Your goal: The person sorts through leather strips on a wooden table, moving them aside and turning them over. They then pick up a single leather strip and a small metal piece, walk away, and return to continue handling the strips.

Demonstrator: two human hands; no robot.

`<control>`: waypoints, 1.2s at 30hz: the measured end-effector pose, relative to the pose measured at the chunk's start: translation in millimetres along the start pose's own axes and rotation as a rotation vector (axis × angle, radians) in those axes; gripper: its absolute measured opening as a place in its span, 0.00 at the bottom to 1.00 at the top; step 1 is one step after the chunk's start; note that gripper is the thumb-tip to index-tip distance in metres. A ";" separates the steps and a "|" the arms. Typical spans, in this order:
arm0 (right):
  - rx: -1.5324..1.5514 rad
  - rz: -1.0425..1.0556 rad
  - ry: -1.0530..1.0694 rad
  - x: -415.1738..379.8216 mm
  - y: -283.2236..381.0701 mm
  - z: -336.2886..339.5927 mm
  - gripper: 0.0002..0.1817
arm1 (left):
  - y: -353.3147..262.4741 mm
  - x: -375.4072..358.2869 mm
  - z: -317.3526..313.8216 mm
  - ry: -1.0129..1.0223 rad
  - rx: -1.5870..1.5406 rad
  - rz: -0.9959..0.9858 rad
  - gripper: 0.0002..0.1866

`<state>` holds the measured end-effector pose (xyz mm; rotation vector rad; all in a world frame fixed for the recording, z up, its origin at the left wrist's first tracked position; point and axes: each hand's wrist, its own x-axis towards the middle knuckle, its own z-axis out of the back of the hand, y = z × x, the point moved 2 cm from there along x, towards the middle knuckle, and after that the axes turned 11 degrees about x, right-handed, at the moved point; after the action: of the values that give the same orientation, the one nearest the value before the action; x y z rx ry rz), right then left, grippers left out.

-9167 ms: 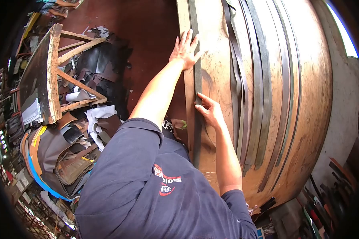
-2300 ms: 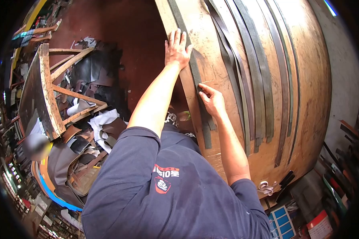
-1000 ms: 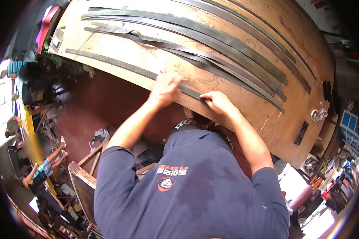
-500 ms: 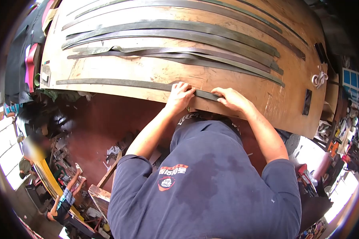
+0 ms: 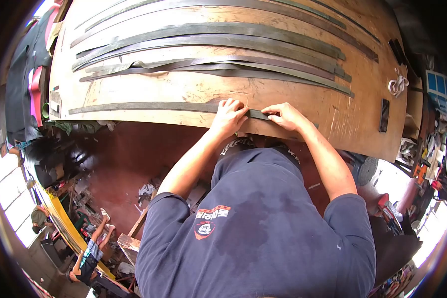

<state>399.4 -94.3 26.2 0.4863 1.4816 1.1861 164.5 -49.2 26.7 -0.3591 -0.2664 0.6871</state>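
Note:
A long dark flat strip (image 5: 149, 106) lies along the near edge of the wooden tabletop (image 5: 129, 92). My left hand (image 5: 229, 118) is closed over it with curled fingers, the fingertips pressing at its upper edge. Just to the right, my right hand (image 5: 286, 117) pinches the same strip between thumb and fingers. A short dark piece of it shows between the two hands. Farther up the tabletop, several similar strips (image 5: 208, 42) in grey-green and brown lie roughly parallel, some overlapping.
A black phone (image 5: 384, 115) and white-handled scissors (image 5: 397, 86) lie at the right of the tabletop. Dark sheets (image 5: 22, 94) hang over something at the left. Cluttered goods (image 5: 424, 164) stand at the right. Another person (image 5: 87, 260) is at the lower left.
My hands have come slightly closer together on the strip, shortening the piece seen between them. The whole view has shifted a little.

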 end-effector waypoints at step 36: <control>-0.135 0.004 0.016 1.4 4.9 1.2 0.18 | -16.9 11.0 -11.9 -0.063 0.024 -0.068 0.15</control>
<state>398.7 -90.6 29.9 0.3886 1.4043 1.2858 186.5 -56.8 24.2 -0.3042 -0.3288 0.6345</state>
